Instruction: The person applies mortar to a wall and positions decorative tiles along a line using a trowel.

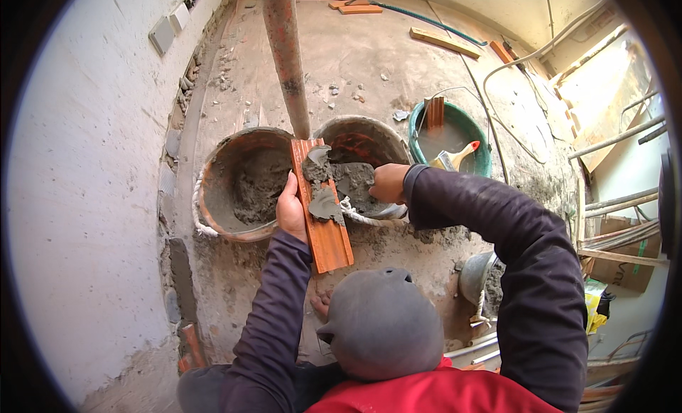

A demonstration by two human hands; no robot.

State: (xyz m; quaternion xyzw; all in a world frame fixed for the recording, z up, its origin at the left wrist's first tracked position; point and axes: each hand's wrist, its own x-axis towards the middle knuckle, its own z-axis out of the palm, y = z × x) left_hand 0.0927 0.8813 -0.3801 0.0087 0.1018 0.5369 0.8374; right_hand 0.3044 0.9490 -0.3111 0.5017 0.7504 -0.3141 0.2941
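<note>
My left hand (pixel 290 211) grips the left edge of a flat, ribbed orange clay tile (pixel 329 248), held tilted over two buckets. Lumps of wet grey mortar (pixel 325 204) sit on its upper half. My right hand (pixel 388 183) is closed in a fist over the right bucket, to the right of the tile. It appears to hold a mortar-coated trowel (pixel 357 178); the fist hides its handle. Grey mortar lies in the left bucket (pixel 204 200), which has a white rope handle. The right bucket (pixel 369 122) has dark, smeared inner walls, and the tile partly covers it.
A green tub (pixel 487 157) of murky water holds a brush (pixel 458 156) and a ribbed clay piece (pixel 435 112). A pole (pixel 284 51) stands behind the buckets. A smaller bucket (pixel 472 276) of mortar sits right. The white wall (pixel 92 164) bounds the left; bars and cardboard crowd the right.
</note>
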